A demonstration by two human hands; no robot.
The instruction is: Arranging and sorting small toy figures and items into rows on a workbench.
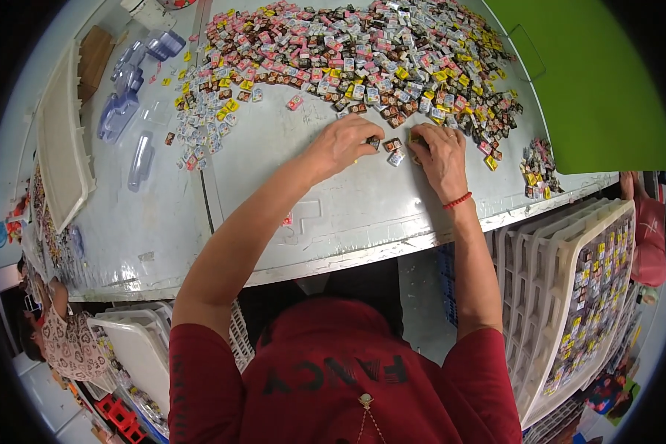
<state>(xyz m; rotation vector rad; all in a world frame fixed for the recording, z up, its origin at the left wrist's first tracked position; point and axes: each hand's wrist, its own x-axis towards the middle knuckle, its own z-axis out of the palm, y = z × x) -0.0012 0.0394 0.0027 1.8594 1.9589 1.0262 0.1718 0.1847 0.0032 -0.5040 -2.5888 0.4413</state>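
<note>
Grey metal table (288, 222) holds a wide heap of small wrapped sweets (362, 52); at its near edge, loose sweets (394, 150) lie between left hand (344, 144) and right hand (438, 155), fingers curled, pinching pieces.

— How many hands on the table (333, 222)?
— Two: a left hand (344, 142) and a right hand (438, 154), with one red bracelet (457, 200) on the right wrist.
— And the small wrapped packets (348, 52)?
— Far too many to count; hundreds in one long heap. Three loose ones (392, 148) lie between the hands.
— Trays?
— One stack of white trays (562, 288) at lower right, the count unclear, and one white tray (63, 140) at left.
— Anything else?
— One green board (592, 81), and several clear plastic shells (126, 96), perhaps five.
</note>
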